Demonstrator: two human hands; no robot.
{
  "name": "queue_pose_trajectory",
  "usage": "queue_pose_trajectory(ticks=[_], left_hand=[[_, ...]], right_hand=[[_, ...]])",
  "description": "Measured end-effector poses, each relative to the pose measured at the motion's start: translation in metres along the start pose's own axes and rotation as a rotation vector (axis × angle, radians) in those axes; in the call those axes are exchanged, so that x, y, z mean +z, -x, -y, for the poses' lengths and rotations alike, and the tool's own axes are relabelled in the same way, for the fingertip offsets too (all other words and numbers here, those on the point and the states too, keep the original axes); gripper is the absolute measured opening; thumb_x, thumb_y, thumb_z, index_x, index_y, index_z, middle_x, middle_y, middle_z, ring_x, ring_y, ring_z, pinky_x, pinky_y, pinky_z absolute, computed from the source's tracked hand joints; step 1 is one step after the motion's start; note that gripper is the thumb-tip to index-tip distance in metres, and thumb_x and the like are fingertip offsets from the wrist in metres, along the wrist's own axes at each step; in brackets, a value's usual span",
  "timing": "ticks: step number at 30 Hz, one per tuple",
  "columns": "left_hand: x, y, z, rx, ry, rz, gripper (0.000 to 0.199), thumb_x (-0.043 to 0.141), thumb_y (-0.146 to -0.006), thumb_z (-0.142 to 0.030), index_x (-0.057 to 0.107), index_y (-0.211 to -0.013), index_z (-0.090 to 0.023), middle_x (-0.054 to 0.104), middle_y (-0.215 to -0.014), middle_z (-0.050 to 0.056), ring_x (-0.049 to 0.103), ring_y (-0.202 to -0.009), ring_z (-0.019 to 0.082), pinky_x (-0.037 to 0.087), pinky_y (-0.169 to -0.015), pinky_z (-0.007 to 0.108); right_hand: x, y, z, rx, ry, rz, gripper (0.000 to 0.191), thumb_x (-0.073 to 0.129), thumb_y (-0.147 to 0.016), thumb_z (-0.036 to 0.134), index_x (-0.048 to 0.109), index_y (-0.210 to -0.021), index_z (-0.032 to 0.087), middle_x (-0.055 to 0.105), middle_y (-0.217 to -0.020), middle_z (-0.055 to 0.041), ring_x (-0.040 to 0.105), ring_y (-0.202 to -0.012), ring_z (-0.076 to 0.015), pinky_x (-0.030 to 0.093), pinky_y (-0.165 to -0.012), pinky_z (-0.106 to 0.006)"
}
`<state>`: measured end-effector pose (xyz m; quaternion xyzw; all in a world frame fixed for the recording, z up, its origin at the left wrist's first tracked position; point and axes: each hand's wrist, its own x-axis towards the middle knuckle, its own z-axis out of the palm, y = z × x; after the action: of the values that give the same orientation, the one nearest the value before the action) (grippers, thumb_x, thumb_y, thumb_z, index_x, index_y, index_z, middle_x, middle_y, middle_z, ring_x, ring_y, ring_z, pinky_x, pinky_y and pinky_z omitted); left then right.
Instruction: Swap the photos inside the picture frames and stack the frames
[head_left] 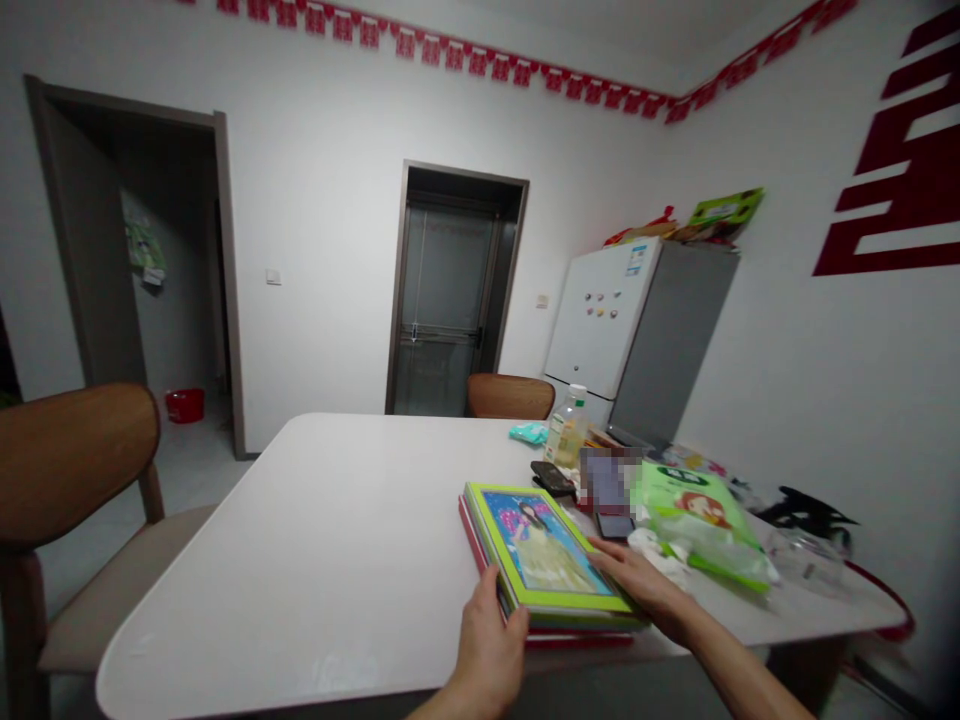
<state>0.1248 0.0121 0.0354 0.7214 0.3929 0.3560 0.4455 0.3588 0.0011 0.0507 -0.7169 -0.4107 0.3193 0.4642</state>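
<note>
A flat stack lies near the front edge of the white table [322,560]. Topmost is a picture with a lime-green border [551,550], showing a long-haired figure in a pale yellow dress on blue; whether it is a frame, a book or a box I cannot tell. Beneath it a red layer [577,637] sticks out. My left hand [491,640] is closed on the stack's near left corner, thumb at the side. At the right edge, my right hand [651,585] grips it, fingers reaching over the border and thumb hidden.
Right of the stack are a green package [705,520], crumpled white tissue [660,555], a dark phone-like object [553,478] and a clear plastic container [810,562]. Behind stand a bottle of yellowish liquid [568,430] and a turquoise packet [529,433]. A wooden chair [82,460] stands left.
</note>
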Motion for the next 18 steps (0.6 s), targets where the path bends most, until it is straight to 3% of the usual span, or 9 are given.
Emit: queue_pose_trajectory(ticks=[3,6,9,13,18], left_hand=[[0.000,0.002,0.008,-0.008,-0.024,0.027,0.064,0.046,-0.064,-0.004,0.029,-0.124,-0.018,0.049,-0.120,0.004,0.044,-0.110,0.017,0.034,-0.091,0.025],[-0.014,-0.004,0.021,-0.060,-0.048,-0.053,0.073,0.043,-0.059,0.002,0.024,-0.126,-0.017,0.049,-0.120,0.004,0.044,-0.109,0.016,0.035,-0.090,0.024],[-0.049,-0.021,0.039,-0.127,-0.010,-0.164,0.072,0.039,-0.057,0.005,0.025,-0.126,-0.014,0.054,-0.114,0.004,0.049,-0.103,0.013,0.037,-0.086,0.019],[-0.104,-0.051,0.067,-0.204,-0.035,-0.272,0.067,0.039,-0.059,0.005,0.030,-0.123,-0.011,0.056,-0.111,0.006,0.051,-0.100,0.013,0.037,-0.082,0.016],[-0.148,-0.079,0.092,-0.211,-0.051,-0.360,0.067,0.039,-0.059,0.005,0.032,-0.123,-0.017,0.055,-0.113,0.003,0.050,-0.102,0.015,0.037,-0.082,0.018]], right_hand=[[0.012,0.008,-0.006,0.052,0.025,-0.023,0.031,0.051,-0.063,0.031,0.064,-0.088,0.017,0.067,-0.078,-0.0051,0.060,-0.068,-0.0178,0.045,-0.059,-0.026],[0.042,0.009,0.000,0.019,0.037,-0.012,0.032,0.047,-0.067,0.032,0.062,-0.092,0.017,0.067,-0.075,-0.0034,0.060,-0.065,-0.0174,0.044,-0.054,-0.025],[0.089,0.002,0.023,-0.072,0.092,0.029,0.031,0.047,-0.071,0.032,0.059,-0.094,0.016,0.065,-0.078,-0.0026,0.059,-0.068,-0.0171,0.045,-0.056,-0.025],[0.149,-0.017,0.060,-0.163,0.191,-0.017,0.028,0.046,-0.079,0.032,0.052,-0.101,0.016,0.055,-0.100,-0.0043,0.054,-0.085,-0.0163,0.045,-0.071,-0.032],[0.194,-0.044,0.087,-0.206,0.172,-0.052,0.030,0.045,-0.080,0.032,0.049,-0.105,0.015,0.051,-0.106,-0.0048,0.051,-0.090,-0.0177,0.044,-0.075,-0.036]])
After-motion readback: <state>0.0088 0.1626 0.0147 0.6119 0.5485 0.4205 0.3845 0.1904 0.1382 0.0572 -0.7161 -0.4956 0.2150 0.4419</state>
